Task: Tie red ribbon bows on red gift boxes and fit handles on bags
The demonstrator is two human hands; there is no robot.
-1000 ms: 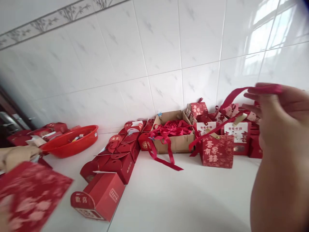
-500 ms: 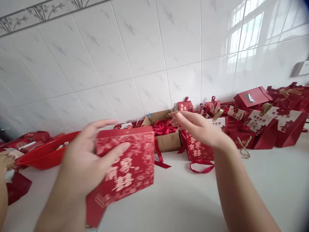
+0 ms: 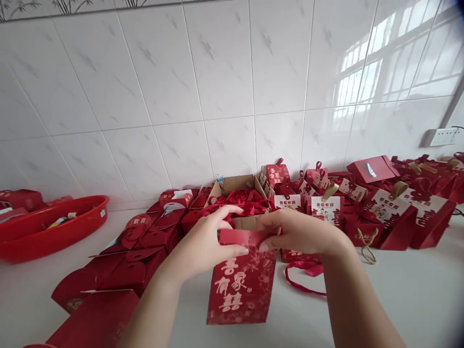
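A red gift box (image 3: 242, 290) with pale lettering stands upright before me on the white counter. My left hand (image 3: 208, 241) grips its top left edge, thumb on the front and fingers behind. At the top right, my right hand (image 3: 293, 232) pinches the same folded top edge between thumb and fingers. Right behind the hands sits an open cardboard box (image 3: 237, 183) full of red ribbons (image 3: 244, 199). A loop of red ribbon (image 3: 300, 280) lies by my right wrist. Another lettered red box behind it is partly hidden by my right hand.
Several folded dark red boxes (image 3: 145, 241) lie on the left, beside a red plastic basin (image 3: 54, 234). Finished-looking red gift bags (image 3: 391, 212) crowd the right side along the tiled wall (image 3: 228, 87). A socket (image 3: 440, 137) is on the wall.
The lettered box has moved right and stands upright. My right hand has come down onto its top, so both hands hold it. The view has turned slightly; the other person's hand is out of view.
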